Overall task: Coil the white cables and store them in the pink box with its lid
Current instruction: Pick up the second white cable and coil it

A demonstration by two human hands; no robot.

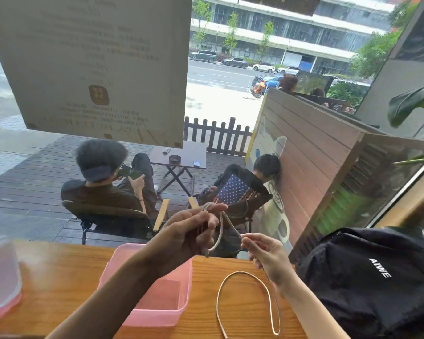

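My left hand point(191, 232) is raised above the wooden counter and pinches a loop of white cable point(222, 226) between thumb and fingers. To its right, my right hand point(264, 255) grips the same cable where it leaves the loop. The cable's free length point(233, 276) hangs down and lies in a long curve on the counter. Below my left forearm sits the open pink box point(162, 311), with nothing visible inside. Its translucent lid point(0, 277) lies at the counter's far left edge.
A black backpack point(367, 280) takes up the right end of the wooden counter point(59, 270). A window stands right behind the counter, with a paper notice point(91, 67) stuck on it. Outside, two people sit on chairs on a deck.
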